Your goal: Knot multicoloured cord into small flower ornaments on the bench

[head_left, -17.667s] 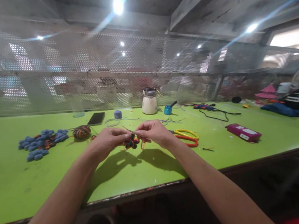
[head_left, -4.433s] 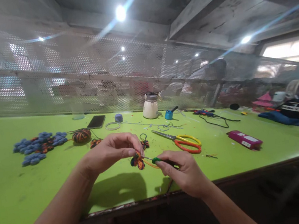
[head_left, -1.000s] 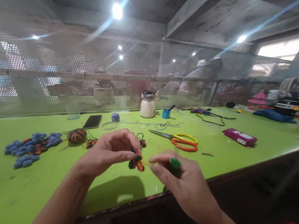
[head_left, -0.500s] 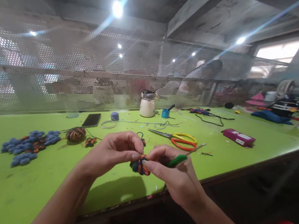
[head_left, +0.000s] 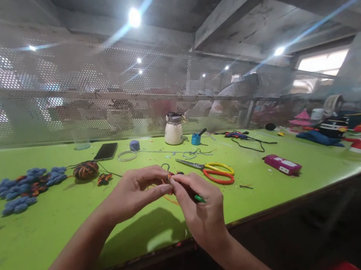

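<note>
My left hand is pinched shut on a small orange, black and blue yarn piece, which is mostly hidden between my fingers. My right hand meets it fingertip to fingertip and is closed round a green-handled crochet hook. An orange yarn strand loops down from the piece. Both hands hover over the near part of the green table.
Orange-and-yellow scissors lie just beyond my hands. A striped yarn ball, blue crocheted flowers, a phone, a white jar, a magenta box and a perforated metal screen stand farther back.
My right hand has turned the hook so its green handle points down into my palm. Both hands stay together on the yarn piece. The view has shifted slightly rightwards.
</note>
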The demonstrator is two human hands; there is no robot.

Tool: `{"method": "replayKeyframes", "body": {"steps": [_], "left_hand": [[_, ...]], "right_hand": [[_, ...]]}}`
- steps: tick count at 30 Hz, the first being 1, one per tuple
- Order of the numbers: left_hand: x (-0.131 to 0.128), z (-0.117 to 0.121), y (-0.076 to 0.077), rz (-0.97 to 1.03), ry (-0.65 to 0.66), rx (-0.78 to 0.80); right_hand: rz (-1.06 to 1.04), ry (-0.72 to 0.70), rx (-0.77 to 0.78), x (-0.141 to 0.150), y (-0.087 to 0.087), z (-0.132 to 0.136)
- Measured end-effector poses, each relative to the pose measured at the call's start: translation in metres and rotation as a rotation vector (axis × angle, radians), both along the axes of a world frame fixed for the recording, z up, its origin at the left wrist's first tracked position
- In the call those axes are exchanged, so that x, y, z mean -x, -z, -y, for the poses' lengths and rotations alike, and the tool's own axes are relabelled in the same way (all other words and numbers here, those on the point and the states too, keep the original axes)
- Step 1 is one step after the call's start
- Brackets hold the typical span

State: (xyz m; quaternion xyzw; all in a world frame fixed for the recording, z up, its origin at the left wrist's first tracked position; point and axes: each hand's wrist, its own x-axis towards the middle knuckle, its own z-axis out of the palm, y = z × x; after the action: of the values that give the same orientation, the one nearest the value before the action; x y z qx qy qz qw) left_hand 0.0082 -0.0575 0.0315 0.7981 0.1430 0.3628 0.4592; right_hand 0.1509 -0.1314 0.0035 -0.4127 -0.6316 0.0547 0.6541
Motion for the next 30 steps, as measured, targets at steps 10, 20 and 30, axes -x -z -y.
{"method": "replayKeyframes", "body": {"steps": [10,20,30], "left_hand": [[-0.002,-0.006,0.003,-0.015,-0.002,0.286],[-0.002,-0.007,-0.001,-0.201,-0.111,0.046],[-0.007,-0.008,0.003,-0.250,-0.205,0.091]], "right_hand": [[-0.007,-0.237,0.160,-0.011,-0.004,0.005],[0.271,0.085,0.125,-0.014,-0.007,-0.017],[-0.033,-0.202,0.484,-0.018,-0.011,-0.025]]}}
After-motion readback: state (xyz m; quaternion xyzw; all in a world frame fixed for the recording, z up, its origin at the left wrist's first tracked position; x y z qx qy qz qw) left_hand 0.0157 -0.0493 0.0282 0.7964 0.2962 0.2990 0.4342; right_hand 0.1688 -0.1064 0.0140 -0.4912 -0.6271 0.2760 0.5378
